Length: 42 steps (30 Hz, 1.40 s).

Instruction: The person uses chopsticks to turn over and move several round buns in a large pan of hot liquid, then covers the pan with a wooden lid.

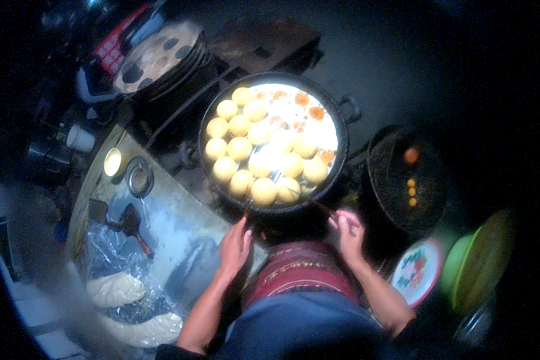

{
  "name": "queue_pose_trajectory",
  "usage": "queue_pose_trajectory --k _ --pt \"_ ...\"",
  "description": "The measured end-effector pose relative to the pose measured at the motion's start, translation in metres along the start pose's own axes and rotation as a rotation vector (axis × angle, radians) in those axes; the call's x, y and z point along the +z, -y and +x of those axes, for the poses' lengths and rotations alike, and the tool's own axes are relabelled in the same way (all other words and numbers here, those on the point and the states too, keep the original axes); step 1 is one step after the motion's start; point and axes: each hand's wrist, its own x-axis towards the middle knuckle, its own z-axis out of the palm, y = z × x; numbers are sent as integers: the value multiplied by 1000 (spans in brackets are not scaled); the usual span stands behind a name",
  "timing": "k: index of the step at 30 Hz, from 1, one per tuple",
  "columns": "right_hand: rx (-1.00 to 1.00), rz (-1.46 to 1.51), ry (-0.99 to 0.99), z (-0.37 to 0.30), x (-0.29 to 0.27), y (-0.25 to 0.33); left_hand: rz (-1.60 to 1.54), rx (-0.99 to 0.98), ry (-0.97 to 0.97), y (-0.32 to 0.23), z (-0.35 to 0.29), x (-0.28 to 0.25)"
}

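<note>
A wide dark wok sits in front of me. Many golden round balls crowd its left and near sides, and glare washes out the centre. Small orange-brown pieces lie in its far right part. My left hand, at the wok's near rim, is closed on a thin stick that points into the wok. To its right, my right hand pinches another thin dark stick, which reaches over the rim. Both stick tips are lost in the glare among the balls.
On the left counter lie a ladle, a round strainer, a brown-handled spatula and pale dough with clear plastic. At right are a dark mesh basket holding small balls, a floral plate and a green basin.
</note>
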Motion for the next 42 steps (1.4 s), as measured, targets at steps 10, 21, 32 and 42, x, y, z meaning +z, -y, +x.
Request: queue_pose_trajectory --k 10,21,32,42 --pt "20 187 14 11 -5 -31 -57 85 22 -23 6 -3" --pt "-176 -44 -21 8 -25 25 -103 307 160 -51 40 60" --pt "-433 -378 112 25 -17 38 -90 258 193 -62 21 56" --pt "-418 -304 -24 146 29 24 -28 235 272 -65 10 67"
